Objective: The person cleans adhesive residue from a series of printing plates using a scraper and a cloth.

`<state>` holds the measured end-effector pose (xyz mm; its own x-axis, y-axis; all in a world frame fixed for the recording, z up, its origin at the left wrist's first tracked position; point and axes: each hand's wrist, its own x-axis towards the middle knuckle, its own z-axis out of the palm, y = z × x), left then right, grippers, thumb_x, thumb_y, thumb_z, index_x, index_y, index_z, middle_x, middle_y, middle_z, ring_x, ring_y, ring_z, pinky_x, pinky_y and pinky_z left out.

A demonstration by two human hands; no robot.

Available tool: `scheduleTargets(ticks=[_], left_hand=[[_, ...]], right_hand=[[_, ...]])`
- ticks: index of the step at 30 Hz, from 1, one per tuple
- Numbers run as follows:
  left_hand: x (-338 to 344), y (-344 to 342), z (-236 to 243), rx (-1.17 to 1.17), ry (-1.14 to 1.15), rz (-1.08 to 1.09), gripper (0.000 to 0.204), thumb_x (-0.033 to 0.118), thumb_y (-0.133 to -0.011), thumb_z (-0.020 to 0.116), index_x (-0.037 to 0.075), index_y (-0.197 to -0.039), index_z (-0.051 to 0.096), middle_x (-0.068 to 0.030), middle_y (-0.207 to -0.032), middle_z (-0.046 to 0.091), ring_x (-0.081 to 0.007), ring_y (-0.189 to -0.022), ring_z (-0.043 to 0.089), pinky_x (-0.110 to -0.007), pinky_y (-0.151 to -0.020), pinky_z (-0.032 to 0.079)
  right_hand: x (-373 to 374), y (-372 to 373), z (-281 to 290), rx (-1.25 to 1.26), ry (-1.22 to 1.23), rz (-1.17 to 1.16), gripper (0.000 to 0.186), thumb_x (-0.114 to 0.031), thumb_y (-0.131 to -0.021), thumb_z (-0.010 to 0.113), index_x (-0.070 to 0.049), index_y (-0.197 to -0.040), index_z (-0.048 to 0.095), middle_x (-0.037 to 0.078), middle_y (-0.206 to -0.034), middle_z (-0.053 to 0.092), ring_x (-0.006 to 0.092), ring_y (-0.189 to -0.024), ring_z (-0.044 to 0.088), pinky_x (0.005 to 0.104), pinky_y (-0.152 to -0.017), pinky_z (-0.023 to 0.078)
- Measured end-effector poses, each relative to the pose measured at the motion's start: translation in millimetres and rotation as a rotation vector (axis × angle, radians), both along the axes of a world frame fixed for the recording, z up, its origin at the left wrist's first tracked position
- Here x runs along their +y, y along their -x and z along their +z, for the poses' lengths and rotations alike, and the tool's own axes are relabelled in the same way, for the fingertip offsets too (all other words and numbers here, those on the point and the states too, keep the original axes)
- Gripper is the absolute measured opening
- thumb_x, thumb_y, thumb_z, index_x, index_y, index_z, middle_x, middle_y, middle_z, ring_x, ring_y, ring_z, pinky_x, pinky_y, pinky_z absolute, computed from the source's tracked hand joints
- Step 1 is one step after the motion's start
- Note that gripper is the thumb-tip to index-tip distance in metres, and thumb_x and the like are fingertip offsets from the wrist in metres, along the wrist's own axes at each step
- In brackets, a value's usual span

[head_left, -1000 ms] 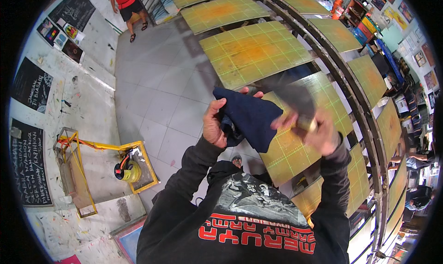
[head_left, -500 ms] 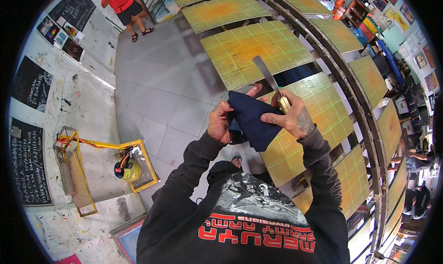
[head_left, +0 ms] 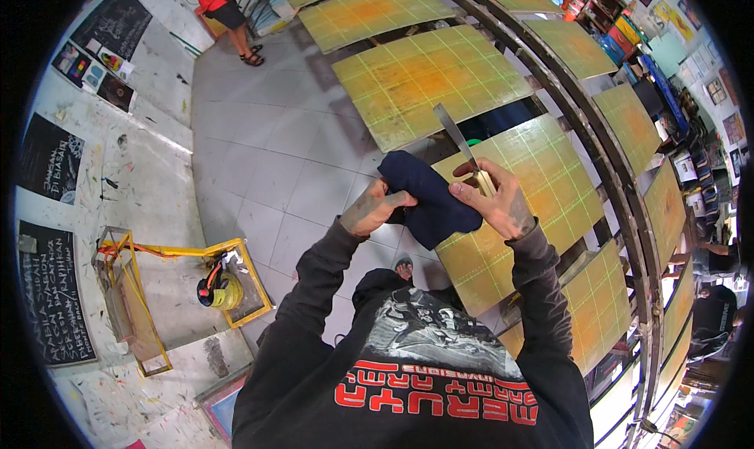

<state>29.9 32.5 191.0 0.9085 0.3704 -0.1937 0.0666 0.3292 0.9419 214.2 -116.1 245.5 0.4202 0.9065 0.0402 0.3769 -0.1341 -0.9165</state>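
Note:
A dark navy cloth [head_left: 437, 202] is bunched between my two hands, above the gap beside a board. My left hand [head_left: 371, 209] is closed on the cloth's left edge, with the thumb lying on top. In my right hand [head_left: 496, 199] is a spatula [head_left: 453, 129], its flat metal blade slanting up and left and its pale handle [head_left: 484, 183] in the fingers. The thumb of that hand also presses on the right side of the cloth. Closest to my right hand is a yellowish board [head_left: 534, 182] marked with bright green grid lines.
More gridded boards [head_left: 428, 76] run along a curved dark metal rail [head_left: 605, 123]. Grey floor tiles [head_left: 259, 147] lie to the left, where a yellow metal frame [head_left: 250, 280] holds a yellow round container [head_left: 228, 290]. A person in red [head_left: 216, 1] stands at the far left; others are at the right edge.
My left hand has turned over, its thumb now on top of the cloth, and the cloth is more bunched. The spatula has shifted slightly. The person in red has moved.

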Motion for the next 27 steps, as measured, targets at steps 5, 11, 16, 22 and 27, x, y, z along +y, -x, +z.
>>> scheduleTargets(ticks=[5, 11, 16, 22, 27], left_hand=[[18.6, 0.0, 6.0, 0.218, -0.173, -0.207, 0.04, 0.019, -0.087, 0.057, -0.001, -0.121, 0.05, -0.0061, -0.106, 0.06, -0.0126, -0.096, 0.056, -0.028, -0.087, 0.045], [46.8, 3.1, -8.6, 0.07, -0.064, -0.186, 0.076, 0.026, -0.088, 0.06, 0.01, -0.149, 0.016, -0.0066, -0.118, 0.053, -0.0097, -0.094, 0.051, -0.027, -0.088, 0.043], [52.5, 26.0, -61.9, -0.258, 0.335, 0.2, 0.085, 0.058, -0.09, 0.05, 0.018, -0.152, 0.006, -0.012, -0.152, 0.027, -0.0258, -0.125, 0.046, -0.042, -0.101, 0.037], [-36.6, 1.7, -69.9, -0.595, 0.446, -0.276, 0.083, 0.064, -0.09, 0.039, 0.013, -0.15, 0.014, -0.0121, -0.152, 0.025, -0.0329, -0.134, 0.035, -0.048, -0.111, 0.024], [-46.2, -13.5, -42.4, -0.46, 0.449, 0.328, 0.066, 0.051, -0.095, 0.045, 0.001, -0.137, 0.039, -0.0103, -0.137, 0.046, -0.0262, -0.129, 0.041, -0.041, -0.109, 0.029]], right_hand=[[2.3, 5.2, 3.6, 0.216, 0.153, 0.094, 0.048, -0.035, -0.076, 0.078, 0.003, -0.102, 0.062, 0.008, -0.084, 0.064, 0.0117, -0.076, 0.058, 0.0273, -0.069, 0.048], [8.9, 19.5, -15.7, 0.215, 0.197, -0.019, 0.046, -0.038, -0.077, 0.075, -0.001, -0.1, 0.062, 0.002, -0.074, 0.059, 0.0094, -0.06, 0.054, 0.0246, -0.053, 0.043], [26.3, 27.8, -25.4, 0.547, -0.168, -0.334, 0.037, -0.029, -0.08, 0.076, -0.001, -0.097, 0.059, 0.001, -0.069, 0.058, 0.0078, -0.048, 0.049, 0.0228, -0.042, 0.038], [47.5, 44.9, -36.0, 0.585, -0.269, -0.354, 0.036, -0.028, -0.081, 0.076, -0.001, -0.096, 0.058, 0.002, -0.069, 0.058, 0.0071, -0.049, 0.05, 0.0232, -0.043, 0.04], [44.5, 64.6, -50.1, 0.657, -0.159, -0.386, 0.041, -0.028, -0.081, 0.075, 0.003, -0.1, 0.057, 0.005, -0.07, 0.061, 0.0084, -0.045, 0.05, 0.0244, -0.04, 0.04]])
